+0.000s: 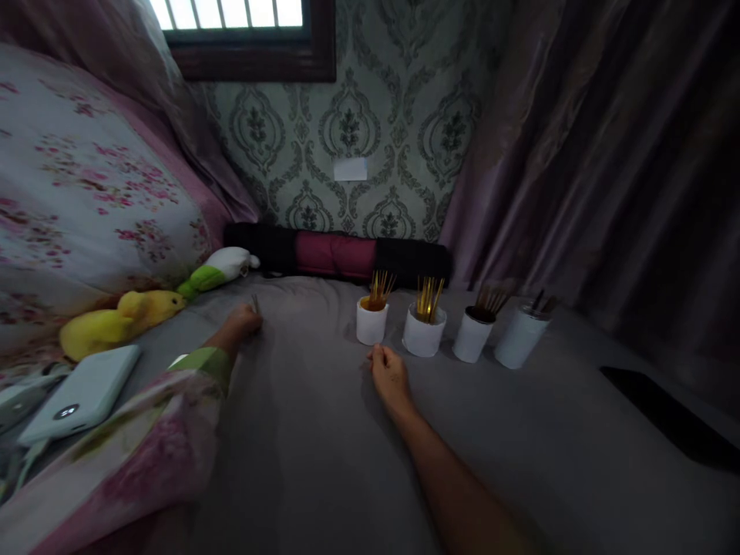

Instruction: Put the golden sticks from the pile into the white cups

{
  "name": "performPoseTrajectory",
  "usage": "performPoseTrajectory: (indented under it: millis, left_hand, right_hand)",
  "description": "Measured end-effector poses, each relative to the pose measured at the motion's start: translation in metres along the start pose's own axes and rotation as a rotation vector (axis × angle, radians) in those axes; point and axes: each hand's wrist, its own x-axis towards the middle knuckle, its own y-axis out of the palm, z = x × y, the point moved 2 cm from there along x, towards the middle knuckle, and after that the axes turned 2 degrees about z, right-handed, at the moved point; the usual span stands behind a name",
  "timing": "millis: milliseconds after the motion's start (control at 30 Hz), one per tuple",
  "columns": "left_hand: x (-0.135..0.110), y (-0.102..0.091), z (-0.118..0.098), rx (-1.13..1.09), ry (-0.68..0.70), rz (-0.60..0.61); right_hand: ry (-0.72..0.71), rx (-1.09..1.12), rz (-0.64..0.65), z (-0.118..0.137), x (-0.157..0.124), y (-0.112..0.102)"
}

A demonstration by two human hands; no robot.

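Note:
My left hand (243, 321) is closed on a few thin sticks (255, 303), whose tips poke up past the fingers. It is low over the grey bedsheet (306, 401), left of the cups. In front of the leftmost white cup (371, 327) is my right hand (391, 376), thumb and fingers pressed together; whatever they may hold is hidden. That cup has thin golden-brown sticks in it. Beside it stands a wider white cup (424, 339) with shiny gold sticks. Further right are a white cup (471, 341) with brown sticks and a taller white container (520, 343) with dark sticks.
At left lie a white power bank (86, 393) with a cable, a yellow plush toy (109, 324) and a green-and-white plush toy (223, 266). A black and maroon roll (335, 254) lies along the wall. A flat black object (664, 412) rests at right.

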Motion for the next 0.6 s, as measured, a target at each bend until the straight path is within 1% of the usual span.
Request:
performPoseTrajectory:
  millis: [300, 600]
  left_hand:
    - [0.002, 0.0006, 0.003, -0.016, 0.028, -0.042]
    - [0.0, -0.0001, 0.0052, -0.187, 0.032, -0.094]
  right_hand:
    - [-0.009, 0.019, -0.02, 0.0014, 0.0002, 0.0011]
    - [-0.009, 0.006, 0.003, -0.0001, 0.0012, 0.0016]
